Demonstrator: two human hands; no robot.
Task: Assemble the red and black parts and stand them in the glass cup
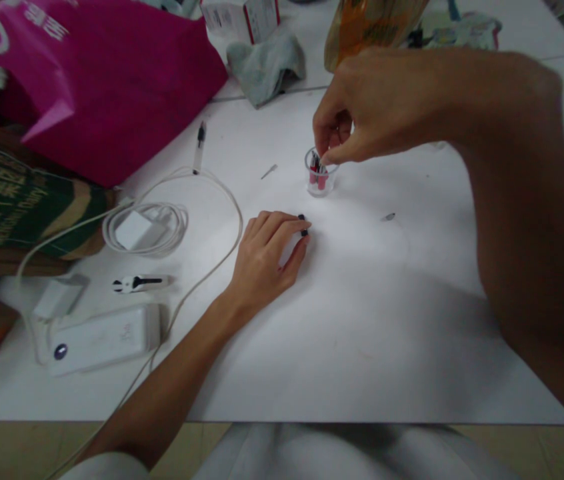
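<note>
My left hand (267, 257) rests on the white sheet (342, 353), its fingertips around a small black piece (303, 225). My right hand (377, 107) hangs above a small clear plastic cup (320, 175), with its pinched fingertips at the cup's rim. The cup holds several slim red-and-black items, partly hidden by my fingers. Whatever lies between my right fingertips is hidden. A thin grey sliver (269, 171) and a small grey bit (388, 217) lie on the sheet nearby.
To the left lie a coiled white cable with a charger (135, 230), a white power bank (102, 339), a black-and-white clip (137, 283) and a clear pen (199, 148). A magenta bag (112, 87), a green package (12, 193), a grey cloth (266, 69) and an orange packet (372, 30) lie beyond.
</note>
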